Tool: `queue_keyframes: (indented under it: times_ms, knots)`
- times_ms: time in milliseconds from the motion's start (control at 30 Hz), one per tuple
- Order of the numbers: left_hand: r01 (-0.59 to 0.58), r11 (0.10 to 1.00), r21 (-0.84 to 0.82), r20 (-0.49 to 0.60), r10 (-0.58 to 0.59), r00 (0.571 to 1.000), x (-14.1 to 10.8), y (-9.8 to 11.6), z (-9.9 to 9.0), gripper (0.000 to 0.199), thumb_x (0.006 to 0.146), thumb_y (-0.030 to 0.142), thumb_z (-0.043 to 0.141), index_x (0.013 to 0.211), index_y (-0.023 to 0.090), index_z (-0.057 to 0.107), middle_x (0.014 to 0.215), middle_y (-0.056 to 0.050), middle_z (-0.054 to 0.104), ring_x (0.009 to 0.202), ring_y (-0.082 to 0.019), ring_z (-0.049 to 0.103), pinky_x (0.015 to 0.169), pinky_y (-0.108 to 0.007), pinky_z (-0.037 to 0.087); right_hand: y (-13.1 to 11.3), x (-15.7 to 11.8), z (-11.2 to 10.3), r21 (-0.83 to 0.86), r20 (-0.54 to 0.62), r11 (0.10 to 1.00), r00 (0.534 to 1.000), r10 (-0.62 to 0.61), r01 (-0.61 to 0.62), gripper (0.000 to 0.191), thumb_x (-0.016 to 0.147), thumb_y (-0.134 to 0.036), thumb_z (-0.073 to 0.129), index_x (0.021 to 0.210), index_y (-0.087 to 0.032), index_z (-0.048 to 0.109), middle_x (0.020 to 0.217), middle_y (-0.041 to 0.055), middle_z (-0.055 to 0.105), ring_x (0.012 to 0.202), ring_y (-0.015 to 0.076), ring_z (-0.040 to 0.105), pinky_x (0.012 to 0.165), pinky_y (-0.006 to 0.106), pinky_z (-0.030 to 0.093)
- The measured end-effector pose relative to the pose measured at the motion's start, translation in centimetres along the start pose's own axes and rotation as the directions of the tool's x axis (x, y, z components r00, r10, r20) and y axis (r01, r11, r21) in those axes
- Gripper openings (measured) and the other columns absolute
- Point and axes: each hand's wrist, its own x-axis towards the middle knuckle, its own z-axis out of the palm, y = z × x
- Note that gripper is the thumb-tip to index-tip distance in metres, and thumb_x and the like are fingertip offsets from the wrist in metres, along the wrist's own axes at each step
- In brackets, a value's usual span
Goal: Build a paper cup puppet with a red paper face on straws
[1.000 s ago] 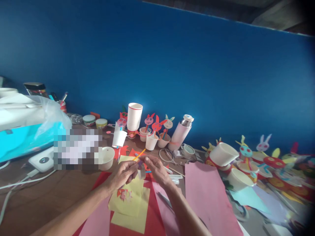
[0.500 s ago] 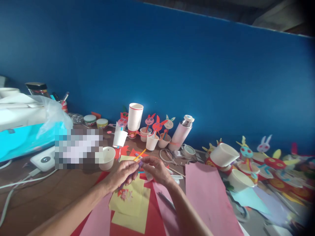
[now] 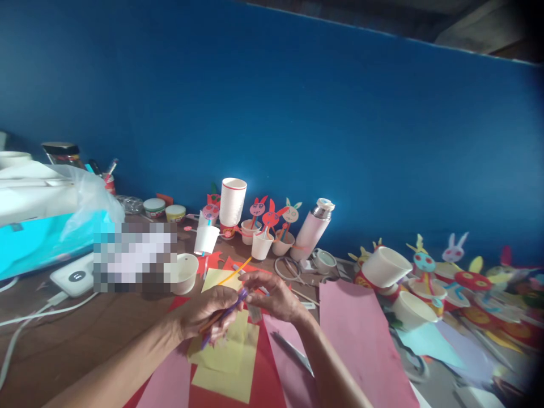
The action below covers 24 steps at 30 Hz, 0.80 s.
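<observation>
My left hand is closed around a slim purple strip, which slants up towards my right hand; its material is not clear. My right hand has its fingers curled, with thumb and fingertips at the strip's upper end. A thin orange strip runs behind my left fingers, and I cannot tell whether it is held. Under my hands are yellow paper sheets on red paper. Scissors lie on pink paper beside my right forearm.
Paper cups with rabbit-faced figures stand at the back, near a stack of white cups and a pink thermos. A white cup is left of my hands. Pink paper, more cups and figures lie right. A power bank sits left.
My left hand has tilted and lowered slightly, so more of the purple strip shows below its fingers. More of the orange strip shows above it. My right hand stays close beside it.
</observation>
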Motion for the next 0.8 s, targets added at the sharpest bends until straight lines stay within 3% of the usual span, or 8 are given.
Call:
queue_keyframes:
  times_ms: [200, 433, 567, 800]
  knots:
    - [0.075, 0.996, -0.055, 0.088, -0.070, 0.994, -0.3, -0.4, -0.1, 0.030, 0.076, 0.042, 0.058, 0.070, 0.012, 0.061, 0.038, 0.005, 0.050, 0.023, -0.002, 0.032, 0.027, -0.014, 0.032, -1.9, -0.4, 0.2, -0.107, 0.079, 0.994, 0.997, 0.004, 0.004, 0.043, 0.074, -0.027, 0.066, 0.116, -0.026, 0.056, 0.090, 0.0008, 0.060, 0.083, 0.0133, 0.055, 0.077, 0.026, 0.044]
    - [0.126, 0.990, -0.064, 0.163, -0.114, 0.980, -0.3, -0.8, -0.6, 0.033, 0.072, 0.045, 0.063, 0.068, 0.012, 0.061, 0.035, 0.005, 0.051, 0.021, -0.003, 0.033, 0.026, -0.015, 0.032, -4.0, -0.7, 0.3, -0.174, 0.108, 0.983, 0.993, -0.044, 0.063, 0.026, 0.076, -0.020, 0.062, 0.102, -0.021, 0.064, 0.089, 0.0007, 0.064, 0.081, 0.0134, 0.059, 0.074, 0.022, 0.045]
    - [0.143, 0.987, -0.068, 0.188, -0.128, 0.974, -0.3, -0.8, -0.5, 0.035, 0.067, 0.045, 0.067, 0.066, 0.011, 0.061, 0.034, 0.005, 0.051, 0.020, -0.003, 0.032, 0.024, -0.014, 0.029, -4.4, -0.7, 0.3, -0.225, 0.097, 0.969, 0.992, -0.086, 0.106, 0.020, 0.074, -0.018, 0.064, 0.094, -0.021, 0.066, 0.088, 0.0012, 0.065, 0.080, 0.0142, 0.059, 0.075, 0.023, 0.045]
    - [0.144, 0.987, -0.066, 0.177, -0.131, 0.976, -0.5, -1.1, -0.3, 0.035, 0.074, 0.045, 0.058, 0.070, 0.010, 0.061, 0.034, 0.004, 0.051, 0.020, -0.004, 0.035, 0.026, -0.016, 0.031, -4.2, -0.6, 0.3, -0.249, 0.109, 0.956, 0.986, -0.129, 0.153, 0.012, 0.077, -0.023, 0.062, 0.088, -0.019, 0.067, 0.081, 0.0018, 0.064, 0.076, 0.0138, 0.058, 0.073, 0.024, 0.046]
